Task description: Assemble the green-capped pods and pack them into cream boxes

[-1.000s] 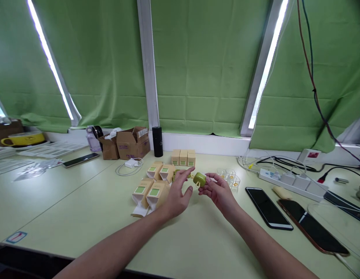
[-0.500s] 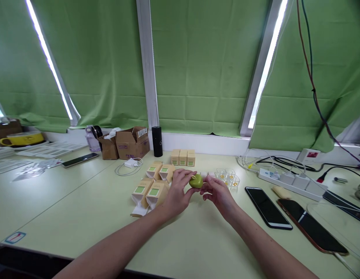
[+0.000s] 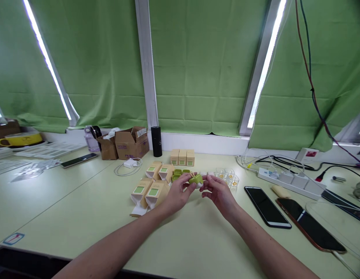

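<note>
My left hand (image 3: pixel 180 193) pinches a small green case (image 3: pixel 195 179) with a loop on it. A white part (image 3: pixel 199 185) shows under the green case, at the fingertips of my right hand (image 3: pixel 216 192), which are closed against it. Behind my left hand lie several green pieces (image 3: pixel 177 173). To its left stand several opened kraft boxes (image 3: pixel 157 192) with green labels. Clear cups with gold centres (image 3: pixel 230 175) sit just beyond my right hand, beside small white pieces (image 3: pixel 209 173).
Closed kraft boxes (image 3: pixel 182 157) and a black cylinder (image 3: pixel 156 141) stand at the back. Cardboard boxes (image 3: pixel 132 143) are at the back left. Phones (image 3: pixel 267 207) and a power strip (image 3: pixel 292 182) lie on the right. A charger with its cable (image 3: pixel 130 163) lies left of centre.
The green case has tilted between my hands, and its white part now shows below. My left hand has lowered slightly, uncovering the green pieces behind it.
</note>
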The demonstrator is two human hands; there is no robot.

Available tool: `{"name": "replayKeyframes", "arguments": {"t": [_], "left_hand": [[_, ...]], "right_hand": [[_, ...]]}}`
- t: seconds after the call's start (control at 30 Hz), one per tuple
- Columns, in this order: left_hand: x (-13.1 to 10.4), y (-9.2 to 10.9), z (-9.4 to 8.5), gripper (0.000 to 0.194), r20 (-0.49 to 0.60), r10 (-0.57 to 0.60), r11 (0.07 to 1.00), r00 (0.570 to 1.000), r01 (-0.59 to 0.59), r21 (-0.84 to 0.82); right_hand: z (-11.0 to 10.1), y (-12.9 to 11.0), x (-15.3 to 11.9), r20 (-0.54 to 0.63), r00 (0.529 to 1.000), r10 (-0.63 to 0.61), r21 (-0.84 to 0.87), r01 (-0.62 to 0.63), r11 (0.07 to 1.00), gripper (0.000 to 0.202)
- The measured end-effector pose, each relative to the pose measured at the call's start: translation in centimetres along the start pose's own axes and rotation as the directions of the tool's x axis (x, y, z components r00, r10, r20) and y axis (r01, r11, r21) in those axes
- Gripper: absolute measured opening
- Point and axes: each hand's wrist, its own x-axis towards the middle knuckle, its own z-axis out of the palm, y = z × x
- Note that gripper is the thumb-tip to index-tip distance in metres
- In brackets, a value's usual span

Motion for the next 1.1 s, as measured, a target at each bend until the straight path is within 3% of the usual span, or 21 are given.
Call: {"name": "replayKeyframes", "arguments": {"t": [0.13,0.27,0.4,0.5,0.57,0.67,0.73,0.77,0.83,0.9,1.0,1.1], "left_hand": [[0.2,0.3,0.0,0.046,0.035,-0.123,0.969,0.992,0.128,-0.213],[0.3,0.5,-0.2,0.042,0.07,-0.23,0.866,0.971,0.237,-0.44],[0.5,0.1,-0.5,0.035,0.054,-0.278,0.79,0.959,0.26,-0.555],[0.7,-0.6,-0.6,0.03,0.017,-0.289,0.77,0.957,0.243,-0.59],[0.8,-1.0,-0.7,0.029,-0.002,-0.298,0.762,0.955,0.237,-0.602],[0.9,-1.2,-0.8,0.026,-0.016,-0.301,0.763,0.953,0.231,-0.604],[0.9,-1.0,-0.8,0.024,-0.023,-0.299,0.766,0.954,0.226,-0.602],[0.9,-0.9,-0.8,0.023,-0.026,-0.3,0.766,0.954,0.225,-0.602],[0.9,-0.8,-0.7,0.022,-0.033,-0.306,0.765,0.952,0.225,-0.603],[0.9,-0.7,-0.7,0.022,-0.037,-0.309,0.766,0.95,0.225,-0.602],[0.9,-0.7,-0.7,0.022,-0.042,-0.307,0.771,0.951,0.222,-0.597],[0.9,-0.7,-0.8,0.023,-0.053,-0.307,0.773,0.95,0.217,-0.596]], "right_hand": [[0.0,-0.3,0.0,0.001,1.0,-0.016,0.0,0.016,1.0,0.044],[-0.1,-0.6,0.0,-0.038,0.998,-0.044,-0.048,0.042,0.998,0.045],[-0.6,-1.0,0.5,-0.127,0.986,-0.105,-0.185,0.08,0.98,0.045],[-1.8,-1.8,1.4,-0.179,0.954,-0.242,-0.376,0.162,0.913,0.041],[-3.2,-2.5,2.0,-0.169,0.898,-0.405,-0.586,0.239,0.774,0.029],[-5.8,-3.5,2.6,-0.04,0.811,-0.584,-0.944,0.161,0.288,0.016],[-7.4,-3.6,2.9,0.062,0.803,-0.593,-0.998,0.062,-0.019,0.022],[-8.1,-3.5,3.0,0.082,0.82,-0.566,-0.993,0.019,-0.116,0.024],[-9.0,-3.0,3.1,0.081,0.854,-0.513,-0.973,-0.044,-0.227,0.027],[-9.4,-2.3,3.2,0.074,0.875,-0.478,-0.957,-0.072,-0.28,0.028],[-9.4,-1.8,3.3,0.072,0.887,-0.455,-0.95,-0.078,-0.302,0.023],[-9.0,-1.9,3.3,0.07,0.878,-0.473,-0.962,-0.066,-0.264,0.018]]}}
